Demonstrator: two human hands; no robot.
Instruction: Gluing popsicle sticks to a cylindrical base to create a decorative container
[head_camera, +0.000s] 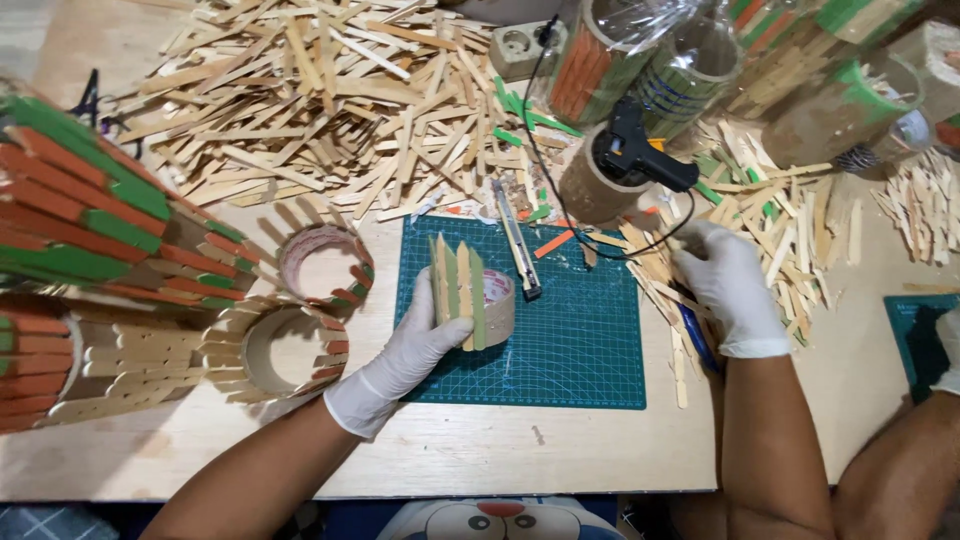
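Note:
My left hand, in a white glove, grips a cardboard ring with several plain and green wooden sticks glued upright on its side, held over the green cutting mat. My right hand, also gloved, rests on a heap of loose wooden sticks right of the mat, fingers spread on them; whether it grips one I cannot tell. A black glue gun sits on a cardboard tube just behind the mat, its cord running across the mat.
A utility knife lies on the mat. A large pile of sticks covers the back of the table. Finished stick-covered tubes lie at left. Wrapped tubes stand at back right. Another person's gloved hand is at the right edge.

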